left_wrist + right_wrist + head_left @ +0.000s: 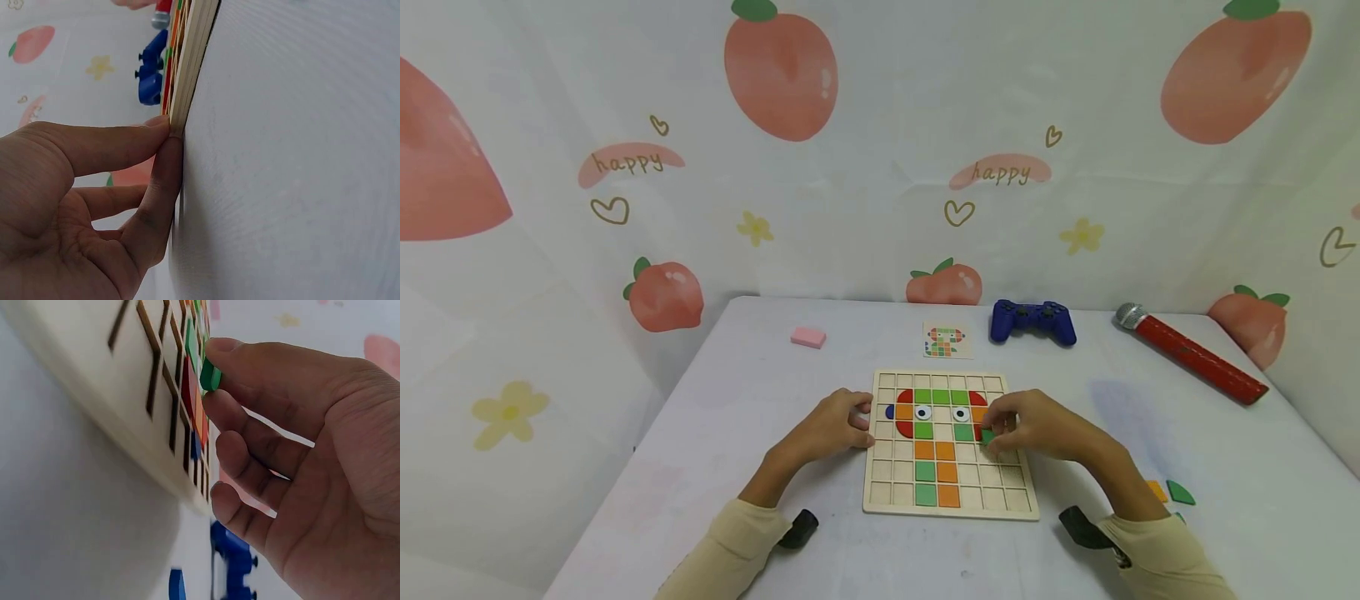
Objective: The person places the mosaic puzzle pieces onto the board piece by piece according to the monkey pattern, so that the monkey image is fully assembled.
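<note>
A square wooden grid board (1004, 498) lies on the table, with coloured tiles set in many of its cells. My left hand (837, 423) grips the board's left edge; in the left wrist view the thumb (119, 147) and index finger meet at that edge. Over the board's right part, my right hand (1037, 423) pinches a small green tile (211, 375) between thumb and fingertips, close above the cells. Red, orange and green tiles and two eye tiles (961, 413) form a figure. A blue rounded tile (890, 412) sits at the left.
Behind the board lies a picture card (948, 341) showing a coloured figure. A blue game controller (1032, 322), a red microphone (1198, 358) and a pink block (808, 337) lie farther back. Loose tiles, including a green quarter-round one (1180, 492), lie beside the right forearm.
</note>
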`<action>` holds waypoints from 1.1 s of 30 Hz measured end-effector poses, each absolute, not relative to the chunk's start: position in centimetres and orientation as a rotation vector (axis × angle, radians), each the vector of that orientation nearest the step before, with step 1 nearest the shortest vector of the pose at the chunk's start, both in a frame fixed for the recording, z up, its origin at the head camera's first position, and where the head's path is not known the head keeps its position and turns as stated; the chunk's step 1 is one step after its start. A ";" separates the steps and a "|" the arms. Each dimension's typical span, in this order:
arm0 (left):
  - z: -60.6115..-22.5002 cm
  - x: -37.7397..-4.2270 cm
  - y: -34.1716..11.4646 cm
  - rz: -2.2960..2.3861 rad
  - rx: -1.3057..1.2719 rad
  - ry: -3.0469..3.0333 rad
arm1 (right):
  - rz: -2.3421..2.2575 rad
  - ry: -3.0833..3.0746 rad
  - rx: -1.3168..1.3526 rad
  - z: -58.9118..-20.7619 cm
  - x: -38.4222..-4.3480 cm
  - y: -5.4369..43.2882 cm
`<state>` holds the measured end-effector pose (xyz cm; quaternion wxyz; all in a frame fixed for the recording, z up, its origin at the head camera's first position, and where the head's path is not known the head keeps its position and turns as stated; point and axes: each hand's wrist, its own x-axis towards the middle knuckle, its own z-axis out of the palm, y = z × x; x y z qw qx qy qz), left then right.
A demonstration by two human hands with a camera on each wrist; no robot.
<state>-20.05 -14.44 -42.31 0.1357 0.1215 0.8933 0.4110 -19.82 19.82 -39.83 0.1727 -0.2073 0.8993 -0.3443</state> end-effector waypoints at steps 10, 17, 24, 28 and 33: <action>-42.3 -20.0 -14.5 1.184 0.337 2.599 | -0.974 2.460 -0.775 -40.0 -18.9 17.6; -42.4 -20.1 -14.5 1.182 0.330 2.599 | -0.936 2.426 -0.795 -40.1 -18.5 16.7; -42.3 -20.0 -14.5 1.183 0.323 2.594 | -0.895 2.428 -0.811 -40.1 -18.2 16.5; -42.4 -20.1 -14.5 1.192 0.318 2.585 | -0.887 2.427 -0.819 -40.1 -18.1 16.5; -42.4 -20.1 -14.4 1.195 0.319 2.579 | -0.891 2.405 -0.786 -40.0 -18.0 16.5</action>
